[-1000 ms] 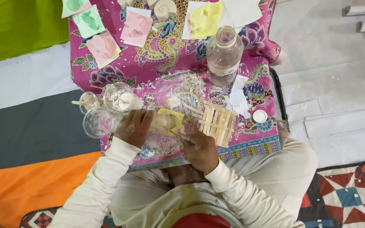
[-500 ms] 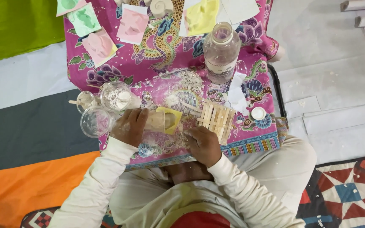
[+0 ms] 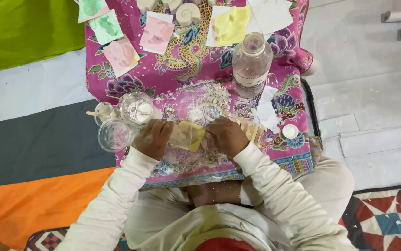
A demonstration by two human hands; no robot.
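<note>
the thing in hand is a small yellow mould [image 3: 189, 135], squarish and soft-looking, dusted with white powder and holding a pale cast inside. it lies low on the pink floral cloth [image 3: 191, 69], between the two hands. the left hand [image 3: 153, 138] is curled around its left end, fingers closed on it; the right hand [image 3: 228, 135] grips the right end the same way, knuckles up. both hands and the cream sleeves carry white dust.

just left of the left hand stand three clear plastic cups: an empty one [image 3: 114, 135] nearest, one with white powder or paste [image 3: 136, 108] behind it, and a smaller one with a wooden stick [image 3: 103, 111] across it. just right of the right hand lies a row of wooden sticks [image 3: 252, 130], partly hidden by that hand. beyond them are a torn white paper scrap [image 3: 267, 111] and a small white cap [image 3: 290, 131]. a clear plastic bottle [image 3: 251, 62], open at the top, stands further up the cloth. white crumbs and powder [image 3: 212, 95] lie scattered in the middle. at the far edge sit coloured moulds on paper: green [image 3: 104, 25], pink [image 3: 156, 33], pale pink [image 3: 121, 55], yellow [image 3: 230, 25], plus a white spiral cast [image 3: 187, 12].

the cloth covers a low board across the person's lap. the floor has mats in green [image 3: 24, 32], white, dark grey [image 3: 33, 144] and orange [image 3: 33, 204], with a patchwork quilt [image 3: 386, 218] at right.
</note>
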